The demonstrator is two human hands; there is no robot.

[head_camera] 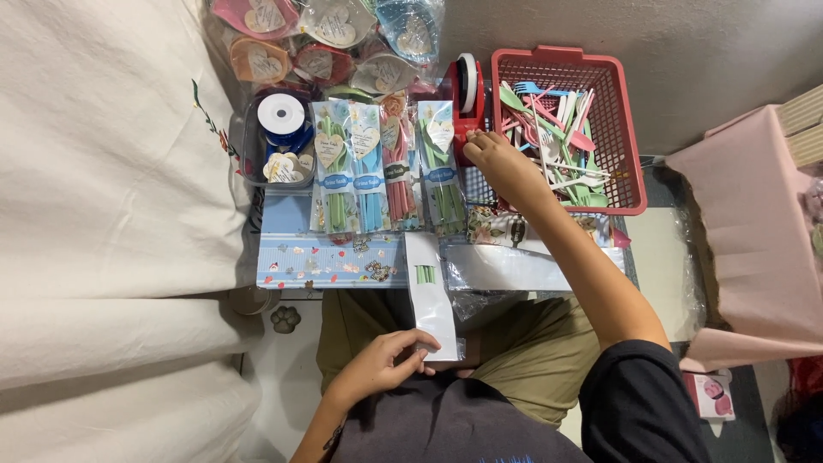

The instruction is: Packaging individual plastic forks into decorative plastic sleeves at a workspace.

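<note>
My left hand grips the near end of a long white paper sleeve with green cutlery showing through its small window. It lies across my lap toward the low table. My right hand reaches forward with fingers closed at the red tape dispenser, beside the red plastic basket. Whether it pinches tape I cannot tell. Several finished clear packs of green, blue and pink cutlery lie in a row left of that hand.
The basket holds loose pastel forks and spoons. A grey tub with ribbon spool and heart tags sits left. Bagged packs pile at the back. Clear bags lie before me. White cloth left, pink-covered furniture right.
</note>
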